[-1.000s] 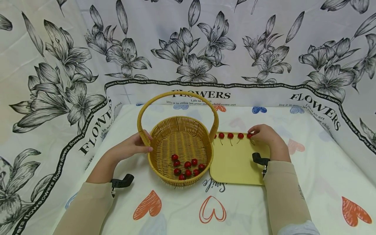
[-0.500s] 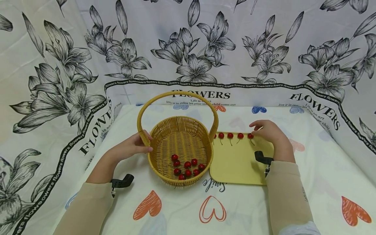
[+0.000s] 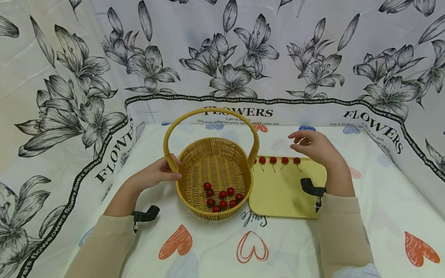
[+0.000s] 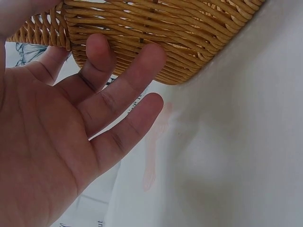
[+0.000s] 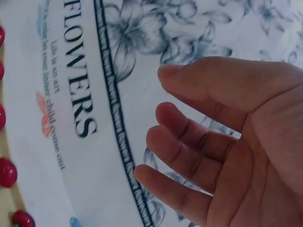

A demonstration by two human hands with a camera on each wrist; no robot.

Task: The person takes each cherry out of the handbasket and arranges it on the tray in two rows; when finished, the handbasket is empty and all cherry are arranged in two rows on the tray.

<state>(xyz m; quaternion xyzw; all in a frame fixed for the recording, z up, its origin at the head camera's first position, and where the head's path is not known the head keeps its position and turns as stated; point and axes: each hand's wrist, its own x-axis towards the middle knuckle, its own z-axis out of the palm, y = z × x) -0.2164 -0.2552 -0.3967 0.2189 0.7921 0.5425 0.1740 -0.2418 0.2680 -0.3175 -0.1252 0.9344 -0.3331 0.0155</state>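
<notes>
A yellow wicker basket [image 3: 208, 166] with a tall arched handle stands mid-table, several red cherries [image 3: 223, 194] lying at its near side. My left hand [image 3: 153, 173] holds the basket at the left foot of its handle. The left wrist view shows the other fingers [image 4: 125, 135] spread below the wicker [image 4: 156, 28]. To the basket's right lies a yellow tray [image 3: 278, 193], where several stemmed cherries [image 3: 285, 160] line the far edge. Above the tray's far right corner hovers my right hand [image 3: 318, 148], fingers loosely bent and holding nothing.
A white cloth printed with hearts [image 3: 252, 247] covers the table. Behind and at both sides hangs a white curtain with black flower drawings [image 3: 231, 83]. The tray's left edge meets the basket's right side.
My right hand has let go of the rightmost cherry on the tray, then risen up and away from it. The cherry stays at the end of the row. My left hand keeps its place.
</notes>
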